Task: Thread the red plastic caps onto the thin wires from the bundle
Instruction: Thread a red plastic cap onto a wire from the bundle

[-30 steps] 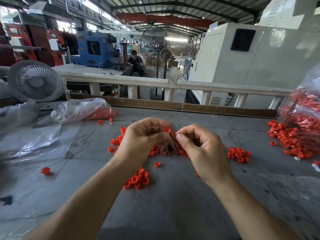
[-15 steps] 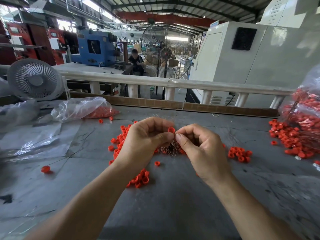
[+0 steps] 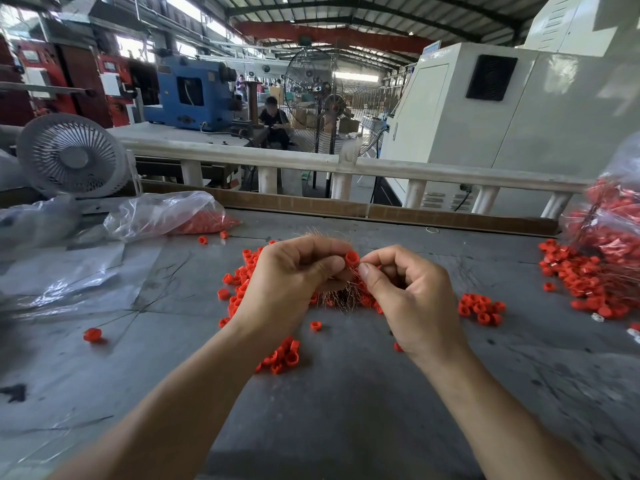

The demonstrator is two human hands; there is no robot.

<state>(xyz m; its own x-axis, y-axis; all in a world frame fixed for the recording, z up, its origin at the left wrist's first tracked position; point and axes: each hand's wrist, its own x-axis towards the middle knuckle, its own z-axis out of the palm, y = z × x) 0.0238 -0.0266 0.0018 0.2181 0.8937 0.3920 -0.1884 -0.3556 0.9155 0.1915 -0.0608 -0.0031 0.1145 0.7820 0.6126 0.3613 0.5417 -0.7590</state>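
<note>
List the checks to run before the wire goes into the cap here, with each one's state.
1. Red cap pinched in left hand: ok.
2. Cap opening turned toward right hand: ok.
3. Single wire pinched by the right hand: cannot tell, too thin to see.
4. Wire bundle within reach below both hands: ok.
5. Spare loose caps on the table: ok.

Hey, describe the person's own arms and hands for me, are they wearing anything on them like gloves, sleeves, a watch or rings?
Both arms are bare as far as the frame shows, with no sleeve in view. The left hand and right hand wear no gloves. No watch, bracelet or band shows at either wrist, and no ring shows on the visible fingers. The thumbnails look short and unpainted.
</note>
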